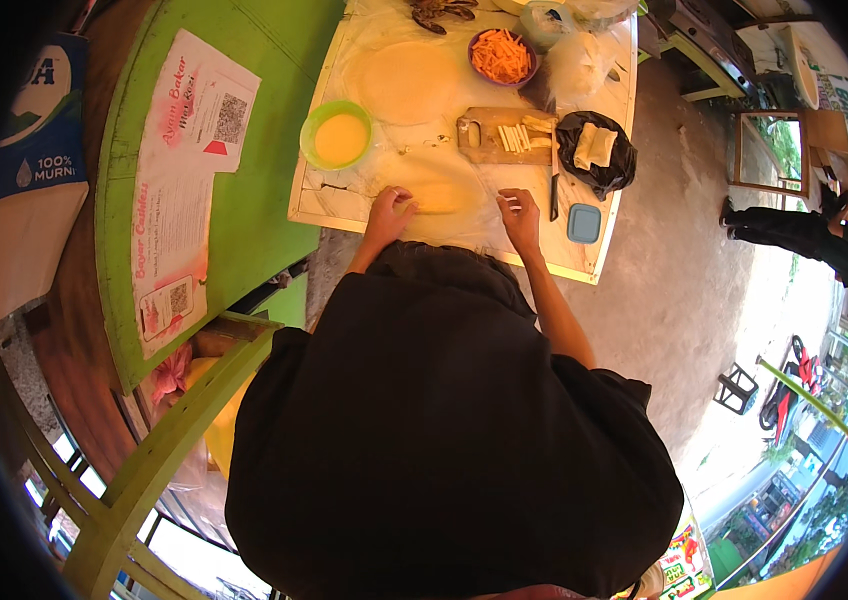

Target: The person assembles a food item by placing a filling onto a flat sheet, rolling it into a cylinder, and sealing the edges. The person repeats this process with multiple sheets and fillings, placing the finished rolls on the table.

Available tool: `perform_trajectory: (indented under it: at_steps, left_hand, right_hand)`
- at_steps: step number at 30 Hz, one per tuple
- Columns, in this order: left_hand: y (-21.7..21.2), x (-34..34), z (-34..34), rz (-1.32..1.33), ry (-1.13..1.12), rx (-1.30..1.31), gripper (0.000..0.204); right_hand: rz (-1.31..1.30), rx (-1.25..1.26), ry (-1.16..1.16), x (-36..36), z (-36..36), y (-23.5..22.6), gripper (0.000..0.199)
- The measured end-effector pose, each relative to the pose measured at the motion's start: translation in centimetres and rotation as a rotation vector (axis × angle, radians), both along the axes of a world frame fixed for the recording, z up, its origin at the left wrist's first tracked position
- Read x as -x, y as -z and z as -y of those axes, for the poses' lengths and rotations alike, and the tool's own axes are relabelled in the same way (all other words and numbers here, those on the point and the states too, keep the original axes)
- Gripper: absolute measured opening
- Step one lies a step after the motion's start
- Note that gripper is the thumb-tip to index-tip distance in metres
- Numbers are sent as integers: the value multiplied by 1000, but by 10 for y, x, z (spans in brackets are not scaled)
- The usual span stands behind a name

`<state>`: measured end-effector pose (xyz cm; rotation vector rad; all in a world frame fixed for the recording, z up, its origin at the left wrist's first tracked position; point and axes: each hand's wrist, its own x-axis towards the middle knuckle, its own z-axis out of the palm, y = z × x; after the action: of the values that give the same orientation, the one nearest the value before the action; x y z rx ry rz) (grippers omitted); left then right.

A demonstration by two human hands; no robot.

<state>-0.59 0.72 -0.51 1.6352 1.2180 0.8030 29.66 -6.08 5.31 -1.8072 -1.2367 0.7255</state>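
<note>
A thin, pale yellowish sheet (459, 222) lies at the table's near edge, with a long raised strip across it. At its left end, the fingers of my left hand (391, 214) are bent and closed on the sheet. My right hand (519, 215) is held by the right side of the sheet, fingers curled together; what they pinch is too small to make out. Beyond the hands, a wooden cutting board (484, 150) carries several pale cut sticks (515, 138). A knife (554, 190) lies at the board's right. A green bowl (308, 135) of yellow liquid stands to the left.
A purple bowl (472, 70) of orange shreds and plastic bags (579, 68) stand farther back. On the right are a black bag (622, 165) under a pale block (595, 146) and a grey-blue lidded box (584, 223). A green panel (274, 80) borders the left; a person (804, 230) is far right.
</note>
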Motion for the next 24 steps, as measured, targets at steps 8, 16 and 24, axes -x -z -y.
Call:
perform_trajectory:
  at_steps: [8, 16, 24]
  left_hand:
    - [0, 4, -21, 104, -40, 345, 27]
    - [10, 11, -27, 95, -5, 372, 29]
    - [6, 9, -29, 110, 16, 404, 30]
  right_hand:
    - [96, 51, 307, -70, 12, 10, 20]
    - [99, -1, 264, -93, -13, 17, 19]
    - [229, -38, 49, -75, -95, 14, 25]
